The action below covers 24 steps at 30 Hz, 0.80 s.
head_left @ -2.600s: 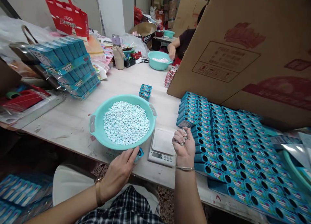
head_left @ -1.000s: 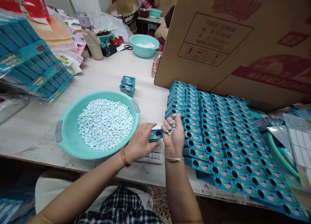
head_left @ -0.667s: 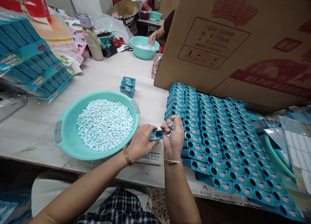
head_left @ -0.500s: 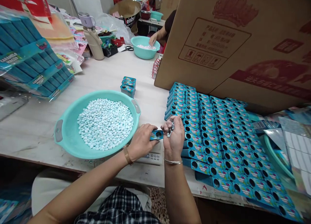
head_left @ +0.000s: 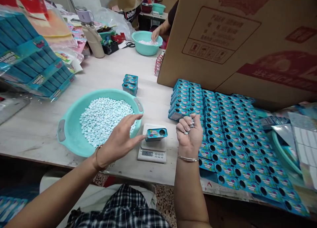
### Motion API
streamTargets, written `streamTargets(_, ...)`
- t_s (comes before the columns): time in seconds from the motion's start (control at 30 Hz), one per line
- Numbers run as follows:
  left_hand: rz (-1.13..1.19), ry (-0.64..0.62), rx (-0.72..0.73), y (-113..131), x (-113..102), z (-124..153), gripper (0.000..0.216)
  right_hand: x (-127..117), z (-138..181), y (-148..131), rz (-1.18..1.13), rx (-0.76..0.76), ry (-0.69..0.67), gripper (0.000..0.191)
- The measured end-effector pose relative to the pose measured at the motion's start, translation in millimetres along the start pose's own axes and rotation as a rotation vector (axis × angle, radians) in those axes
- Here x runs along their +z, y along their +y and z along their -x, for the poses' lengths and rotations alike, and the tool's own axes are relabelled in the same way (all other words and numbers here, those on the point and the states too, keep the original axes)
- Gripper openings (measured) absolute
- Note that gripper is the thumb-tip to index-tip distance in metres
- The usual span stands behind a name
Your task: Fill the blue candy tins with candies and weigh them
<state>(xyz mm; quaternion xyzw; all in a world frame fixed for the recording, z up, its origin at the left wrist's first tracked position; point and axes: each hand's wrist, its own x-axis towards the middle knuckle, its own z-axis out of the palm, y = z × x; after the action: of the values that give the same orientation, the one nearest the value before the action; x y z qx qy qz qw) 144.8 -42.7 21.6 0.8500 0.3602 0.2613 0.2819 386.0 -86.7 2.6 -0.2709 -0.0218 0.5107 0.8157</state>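
A small blue candy box (head_left: 156, 134) with a dark round hole in its top lies on the white digital scale (head_left: 151, 156). Just left of that box, my left hand (head_left: 121, 139) is open, thumb and fingers apart, with nothing in it. My right hand (head_left: 189, 135) is turned palm up to the right of the scale, its fingers curled round several pale blue candies (head_left: 190, 125). More of the same candies (head_left: 106, 119) fill much of the turquoise basin (head_left: 71, 114) on the left. Three similar boxes (head_left: 130, 83) stand together behind the basin.
Many blue boxes (head_left: 230, 139) stand in rows on the right, against a large cardboard carton (head_left: 210, 33). Wrapped blue packs (head_left: 34, 63) are at the left. Farther back are a bottle (head_left: 92, 38), scissors (head_left: 129, 45) and another basin (head_left: 147, 46) with another person's hand (head_left: 158, 31) in it.
My left hand has let go of the blue candy box, now on the scale, and moved left with its fingers opened. My right hand, holding candies, has moved right, away from the box.
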Motion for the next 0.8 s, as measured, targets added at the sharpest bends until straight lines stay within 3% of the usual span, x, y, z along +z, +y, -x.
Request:
streamTargets(0.17, -0.024, -0.022, 0.002, -4.3, -8.0, 1.6, 0.051, 4.0, 1.4, 13.3, 0.050, -0.029, 0.001, 0.024)
streamTargets(0.4, 0.009, -0.086, 0.042, -1.4, 18.3, 1.3, 0.050, 15.0, 4.0, 31.4, 0.203, -0.090, -0.012, 0.035)
streamTargets(0.6, 0.012, -0.130, 0.038, 7.0, 37.0, -8.5, 0.042, 15.1, 6.6, 45.1, 0.299, -0.173, -0.002, 0.034)
streamTargets(0.8, 0.029, -0.034, 0.095, 18.6, 58.9, -21.2, 0.017, 12.5, 6.4, 49.8, 0.294, -0.140, -0.008, 0.035)
